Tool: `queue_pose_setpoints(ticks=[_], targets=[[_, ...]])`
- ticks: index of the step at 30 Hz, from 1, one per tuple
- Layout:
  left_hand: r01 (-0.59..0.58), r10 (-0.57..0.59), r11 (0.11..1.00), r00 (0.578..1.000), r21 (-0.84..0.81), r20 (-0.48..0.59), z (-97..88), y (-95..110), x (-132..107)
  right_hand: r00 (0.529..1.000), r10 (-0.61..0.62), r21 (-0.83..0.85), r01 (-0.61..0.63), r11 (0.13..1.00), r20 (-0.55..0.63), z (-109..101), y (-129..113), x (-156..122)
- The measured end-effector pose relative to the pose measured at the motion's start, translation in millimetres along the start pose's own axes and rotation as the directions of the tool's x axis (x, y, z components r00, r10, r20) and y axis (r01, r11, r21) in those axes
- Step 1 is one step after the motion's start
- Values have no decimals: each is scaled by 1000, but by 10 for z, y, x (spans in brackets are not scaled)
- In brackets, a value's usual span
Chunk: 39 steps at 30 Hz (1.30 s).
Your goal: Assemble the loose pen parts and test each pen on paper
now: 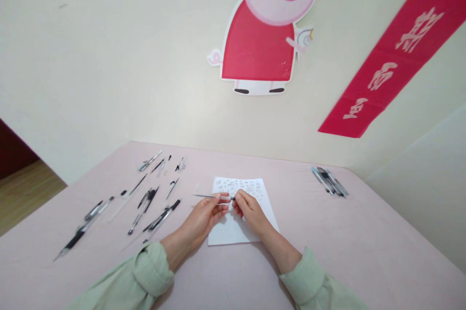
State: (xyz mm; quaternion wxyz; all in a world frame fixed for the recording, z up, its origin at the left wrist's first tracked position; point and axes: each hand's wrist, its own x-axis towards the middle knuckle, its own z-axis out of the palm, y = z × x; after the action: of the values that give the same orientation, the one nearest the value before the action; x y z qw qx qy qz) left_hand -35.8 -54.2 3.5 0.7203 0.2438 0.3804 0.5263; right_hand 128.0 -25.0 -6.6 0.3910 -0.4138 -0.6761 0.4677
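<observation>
Over the paper, my left hand [206, 217] pinches a slim pen [204, 196] with a dark thin core. The pen lies almost level, its far left end sticking out past my fingers. My right hand [249, 210] closes its fingertips at the pen's black right end; the two hands are close together. Whether the pen is whole or only part of one is too small to tell. Beneath both hands is a white sheet of paper [233, 234] with rows of handwritten marks, partly hidden by the fingers.
Pens and loose pen parts [143, 208] lie scattered on the left of the pink-covered table [309, 251]. A larger black and clear pen [82, 230] sits nearest the left edge. Several pens are grouped in a bundle [329, 182] at the right. The wall [145, 57] rises behind the table.
</observation>
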Motion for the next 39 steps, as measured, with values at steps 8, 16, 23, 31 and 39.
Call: queue_pose_setpoints(ticks=[8,16,23,31,39], targets=[[3,-3,1000,1000,-4,-11,20,8,-4,1000,-18,-21,18,1000,2,-1,-50,-8],[7,-7,1000,1000,-13,-28,27,22,-12,1000,-27,-9,26,1000,-15,-2,-43,-6],[2,-3,1000,1000,-18,-14,16,3,9,999,-25,-8,25,1000,22,-2,-28,-3],[13,-13,1000,1000,-3,-12,1,-9,11,999,-31,4,31,1000,11,-11,-17,4],[9,-10,999,999,31,32,-20,-19,32,1000,5,89,-7,996,17,-2,-15,9]])
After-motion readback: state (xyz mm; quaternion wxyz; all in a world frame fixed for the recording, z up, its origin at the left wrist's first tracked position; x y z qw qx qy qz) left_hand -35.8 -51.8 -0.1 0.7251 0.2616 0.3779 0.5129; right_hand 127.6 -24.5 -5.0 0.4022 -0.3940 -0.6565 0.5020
